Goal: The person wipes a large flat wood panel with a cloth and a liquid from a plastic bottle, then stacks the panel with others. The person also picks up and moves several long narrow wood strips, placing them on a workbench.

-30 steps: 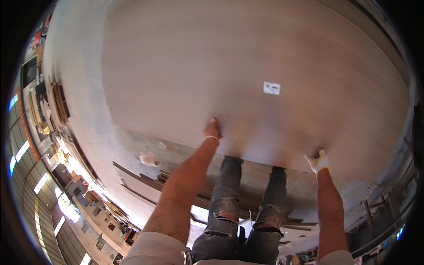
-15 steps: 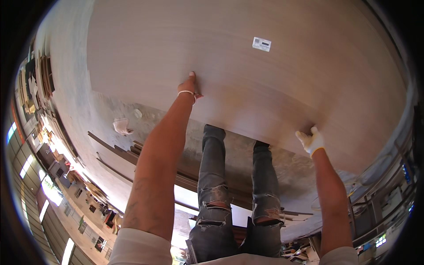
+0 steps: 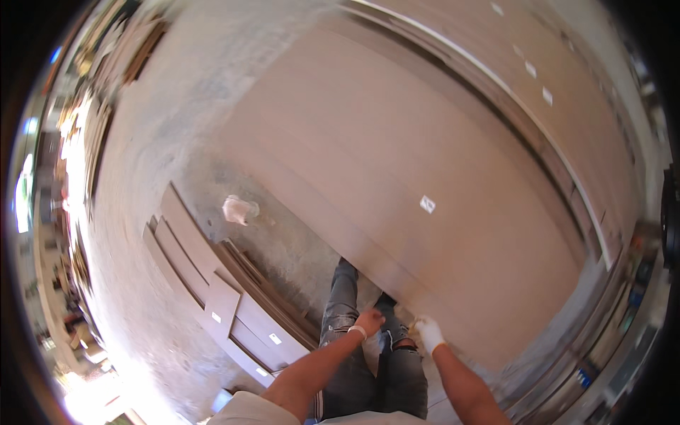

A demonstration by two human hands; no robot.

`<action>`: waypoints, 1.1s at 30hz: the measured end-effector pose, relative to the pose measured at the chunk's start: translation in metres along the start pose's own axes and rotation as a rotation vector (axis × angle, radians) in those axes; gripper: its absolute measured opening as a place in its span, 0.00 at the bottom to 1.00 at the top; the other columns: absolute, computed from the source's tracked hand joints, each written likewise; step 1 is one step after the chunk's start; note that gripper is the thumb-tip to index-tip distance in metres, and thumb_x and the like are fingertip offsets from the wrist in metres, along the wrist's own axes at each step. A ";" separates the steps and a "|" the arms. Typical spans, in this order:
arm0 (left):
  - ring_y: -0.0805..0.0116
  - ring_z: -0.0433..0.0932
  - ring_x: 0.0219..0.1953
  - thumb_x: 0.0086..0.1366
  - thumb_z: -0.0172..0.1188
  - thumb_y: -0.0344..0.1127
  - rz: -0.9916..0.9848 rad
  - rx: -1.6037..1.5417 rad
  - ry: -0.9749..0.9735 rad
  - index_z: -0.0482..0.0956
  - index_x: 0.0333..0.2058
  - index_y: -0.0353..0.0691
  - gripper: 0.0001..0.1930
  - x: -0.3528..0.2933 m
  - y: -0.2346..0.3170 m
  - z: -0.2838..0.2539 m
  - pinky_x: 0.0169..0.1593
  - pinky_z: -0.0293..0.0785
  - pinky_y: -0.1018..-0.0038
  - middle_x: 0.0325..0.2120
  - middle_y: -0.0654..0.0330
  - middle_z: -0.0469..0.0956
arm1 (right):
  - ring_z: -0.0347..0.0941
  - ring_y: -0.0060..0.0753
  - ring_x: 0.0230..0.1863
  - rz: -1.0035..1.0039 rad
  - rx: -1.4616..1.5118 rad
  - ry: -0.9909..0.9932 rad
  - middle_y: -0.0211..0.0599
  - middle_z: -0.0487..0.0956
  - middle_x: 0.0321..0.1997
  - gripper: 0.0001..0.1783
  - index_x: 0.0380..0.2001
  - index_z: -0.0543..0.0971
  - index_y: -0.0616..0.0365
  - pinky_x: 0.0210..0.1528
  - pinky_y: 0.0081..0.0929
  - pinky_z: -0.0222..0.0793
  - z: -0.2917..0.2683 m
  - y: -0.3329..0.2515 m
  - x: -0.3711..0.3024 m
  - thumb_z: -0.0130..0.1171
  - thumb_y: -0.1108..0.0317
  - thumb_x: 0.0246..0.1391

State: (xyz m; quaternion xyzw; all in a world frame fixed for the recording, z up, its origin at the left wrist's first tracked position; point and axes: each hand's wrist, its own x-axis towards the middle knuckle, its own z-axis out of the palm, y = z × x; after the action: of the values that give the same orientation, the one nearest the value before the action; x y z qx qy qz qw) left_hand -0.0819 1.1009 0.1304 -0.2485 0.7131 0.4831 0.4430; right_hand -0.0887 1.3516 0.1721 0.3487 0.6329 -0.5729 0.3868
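A wide, flat brown panel (image 3: 340, 149) with a small white label (image 3: 427, 204) lies in front of me. My left hand (image 3: 370, 322), bare with a white band at the wrist, is over my legs, away from the panel. Its fingers are curled in, and nothing shows in them. My right hand (image 3: 426, 333), in a white glove, is beside the panel's near edge. Blur smears its fingers, so I cannot tell whether it touches the panel.
Narrower brown boards (image 3: 219, 301), some labelled, lie stacked at lower left. A crumpled pale cloth or glove (image 3: 239, 210) rests on the concrete floor (image 3: 191, 134). Along the right runs another long labelled panel stack (image 3: 559, 120). More boards (image 3: 145, 49) are at far left.
Both hands have come off the panel's face and drawn closer together near my legs. The view has swung, with the panel now slanting and more of the floor and board stacks showing.
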 end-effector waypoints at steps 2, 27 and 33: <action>0.50 0.84 0.39 0.62 0.64 0.43 0.086 -0.165 0.141 0.82 0.42 0.36 0.16 -0.051 0.009 -0.023 0.46 0.79 0.62 0.35 0.47 0.84 | 0.78 0.35 0.29 0.122 0.051 -0.047 0.40 0.80 0.34 0.18 0.53 0.75 0.58 0.27 0.33 0.74 -0.002 -0.039 -0.040 0.52 0.70 0.60; 0.51 0.81 0.52 0.64 0.52 0.42 -0.809 -0.973 0.564 0.87 0.41 0.42 0.17 -0.318 -0.160 0.117 0.53 0.78 0.60 0.47 0.47 0.82 | 0.79 0.45 0.38 -0.171 -0.958 -0.723 0.43 0.78 0.41 0.16 0.55 0.69 0.56 0.37 0.44 0.80 0.406 -0.332 -0.155 0.48 0.68 0.66; 0.54 0.84 0.38 0.62 0.62 0.46 -0.359 -1.622 1.417 0.83 0.39 0.33 0.19 -0.325 -0.142 -0.139 0.45 0.79 0.62 0.33 0.48 0.85 | 0.78 0.38 0.37 -0.204 -1.311 -0.884 0.42 0.78 0.41 0.18 0.57 0.69 0.60 0.38 0.39 0.80 0.483 -0.306 -0.186 0.46 0.72 0.64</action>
State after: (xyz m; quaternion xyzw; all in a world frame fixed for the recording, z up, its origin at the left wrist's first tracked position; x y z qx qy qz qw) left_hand 0.1320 0.8924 0.3663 -0.7889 0.2292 0.4851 -0.2998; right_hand -0.2308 0.8412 0.4558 -0.2687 0.6579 -0.2017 0.6740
